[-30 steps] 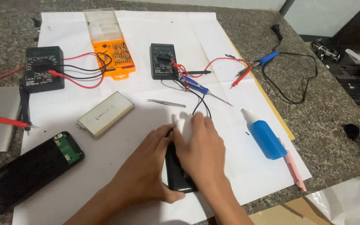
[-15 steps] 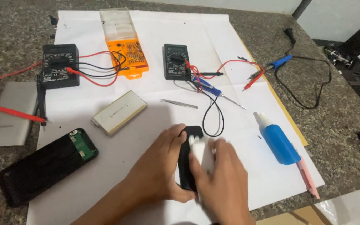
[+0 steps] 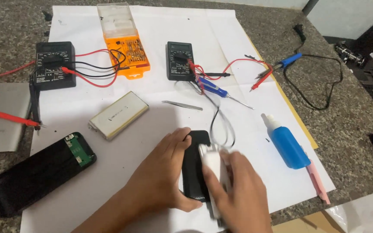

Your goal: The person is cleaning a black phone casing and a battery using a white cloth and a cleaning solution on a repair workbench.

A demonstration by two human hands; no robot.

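Black phone, flat on the white paper sheet at near centre: left hand clasps its left edge, right hand grips a blurred white piece against it; steady bracing and short, even strokes seem advisable.

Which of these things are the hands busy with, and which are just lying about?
In hand:
left hand steadying the black phone
right hand holding a blurred white piece against it

Lying about:
two black meters
orange tool case
flat silver battery
tweezers
blue bottle
black open case
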